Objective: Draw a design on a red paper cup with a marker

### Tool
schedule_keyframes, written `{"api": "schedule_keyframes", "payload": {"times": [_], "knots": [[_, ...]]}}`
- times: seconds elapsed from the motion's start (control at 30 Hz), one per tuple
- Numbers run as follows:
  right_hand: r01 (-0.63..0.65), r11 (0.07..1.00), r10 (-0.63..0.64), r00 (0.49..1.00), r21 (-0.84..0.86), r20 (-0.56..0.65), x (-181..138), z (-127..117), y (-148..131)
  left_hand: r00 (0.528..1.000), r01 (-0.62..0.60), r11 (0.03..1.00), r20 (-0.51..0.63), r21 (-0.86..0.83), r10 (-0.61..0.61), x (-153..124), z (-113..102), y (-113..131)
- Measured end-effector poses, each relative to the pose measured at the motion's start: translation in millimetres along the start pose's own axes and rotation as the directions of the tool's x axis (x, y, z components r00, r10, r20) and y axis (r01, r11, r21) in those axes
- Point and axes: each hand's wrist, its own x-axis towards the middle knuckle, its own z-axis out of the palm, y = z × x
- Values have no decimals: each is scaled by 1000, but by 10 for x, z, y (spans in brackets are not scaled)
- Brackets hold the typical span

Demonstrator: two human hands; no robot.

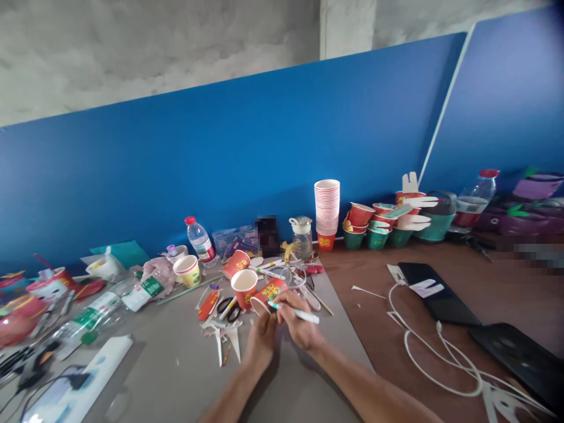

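Note:
My left hand [263, 336] is closed on a red paper cup [274, 288], tilted with its white mouth toward me and to the left. In my right hand [298, 323] is a marker pen [307, 316], white with a green tip, and that tip is at the cup's side near the rim; whether it touches I cannot tell. Just left of the held cup stands an upright red paper cup [244, 283], with another red cup [237, 264] tipped behind it. Black-handled scissors [232, 314] and white paper scraps [231, 338] lie beside them.
A tall stack of paper cups [326, 205] and a glass jug [302, 238] stand by the blue partition [247, 147]. Cut cups [361, 214] in green bases are farther right. Phones [438, 294] and a white cable [408, 346] lie right; a power strip [99, 376] lies left.

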Motion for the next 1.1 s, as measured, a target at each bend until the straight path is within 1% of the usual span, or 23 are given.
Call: {"api": "schedule_keyframes", "payload": {"times": [0.1, 0.17, 0.23, 0.33, 0.37, 0.43, 0.5, 0.57, 0.63, 0.73, 0.8, 0.87, 0.93, 0.97, 1.03, 1.1], "knots": [[-88, 996, 87, 985, 1, -147, 89, -99, 81, 1000, -4, 999, 26, 34, 3, -12, 13, -3], [-114, 993, 115, 974, 16, -195, 110, -127, 101, 1000, 15, 999, 26, 47, -16, -17, 22, -10], [-95, 995, 98, 985, 28, -145, 73, -89, 73, 999, 30, 998, 8, 46, -31, -13, 25, -18], [-24, 1000, 24, 1000, 19, -17, -5, 2, 12, 999, 34, 999, -24, 34, -33, 0, 19, -12], [-6, 1000, 7, 1000, 5, -6, -11, 11, 9, 999, 35, 999, -27, 30, -34, 3, 16, -3], [-13, 1000, 11, 999, -26, -49, 18, -20, 39, 999, 27, 999, -18, 28, -27, 1, 14, 21], [-78, 996, 74, 989, -29, -128, 75, -84, 94, 1000, 10, 1000, -2, 29, -10, -9, 15, 44], [-129, 992, 124, 977, -16, -174, 103, -117, 126, 1000, -11, 999, -3, 32, 11, -17, 16, 52], [-112, 994, 108, 982, -15, -157, 75, -86, 111, 1000, -11, 999, -16, 35, 12, -15, 14, 40], [-7, 999, 4, 999, -44, -54, -8, 14, 44, 999, 31, 998, -32, 48, -30, 0, 12, 6], [27, 997, -29, 999, -68, -29, -15, 29, 36, 999, 37, 998, -35, 43, -35, 5, 18, -4], [-20, 997, 13, 996, -80, -84, 34, -24, 83, 999, 18, 999, -29, 31, -18, 0, 29, -1], [-113, 992, 100, 978, -62, -182, 102, -102, 158, 1000, 2, 999, -18, 33, -2, -12, 40, 10], [-134, 989, 119, 970, -59, -214, 126, -130, 189, 1000, -4, 999, -16, 41, 5, -18, 43, 16], [-123, 990, 104, 965, -67, -240, 133, -143, 214, 1000, -21, 999, -13, 50, 21, -24, 43, 27], [-40, 993, 16, 978, -113, -207, 97, -103, 186, 999, -37, 999, -20, 28, 38, -22, 38, 40]]}}
